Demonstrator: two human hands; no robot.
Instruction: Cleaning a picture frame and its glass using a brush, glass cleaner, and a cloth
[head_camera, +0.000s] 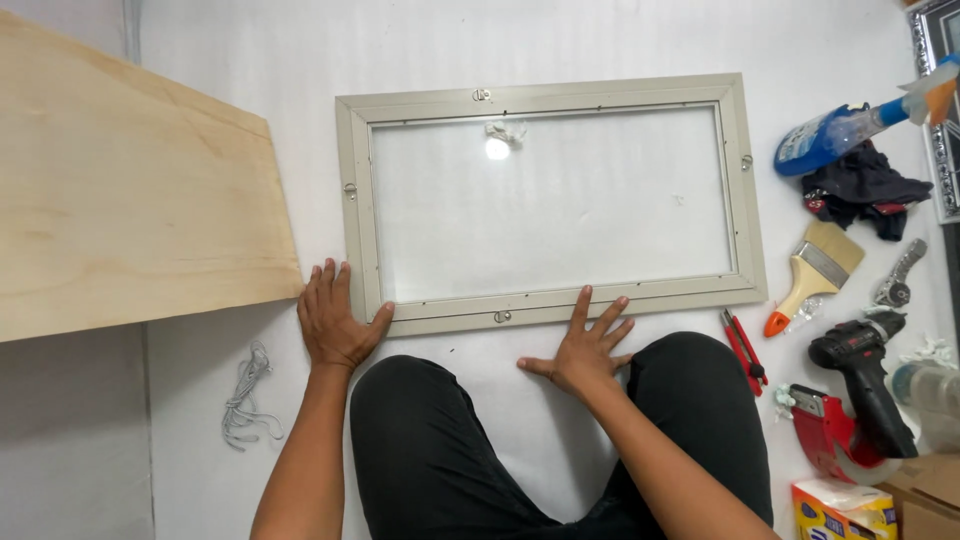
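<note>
Plywood board (130, 190) at the white floor's (250, 50) left edge; grey picture frame (545, 195) with glass pane lying flat at centre. Left hand (335, 320), open and flat, touches the frame's near-left corner; right hand (585, 345), fingers spread, presses its near rail. Paintbrush (820, 275) lies right.

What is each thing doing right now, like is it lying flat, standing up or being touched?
Picture frame: lying flat, back up, glass in.
Left hand: open, flat at the frame's corner.
Right hand: open, fingers spread on the frame's near edge.
Plywood board: lying flat, untouched.
Paintbrush: lying down.
Spray bottle: on its side.
Drill: lying down.
Utility knife: lying down; blade cannot be seen.
</note>
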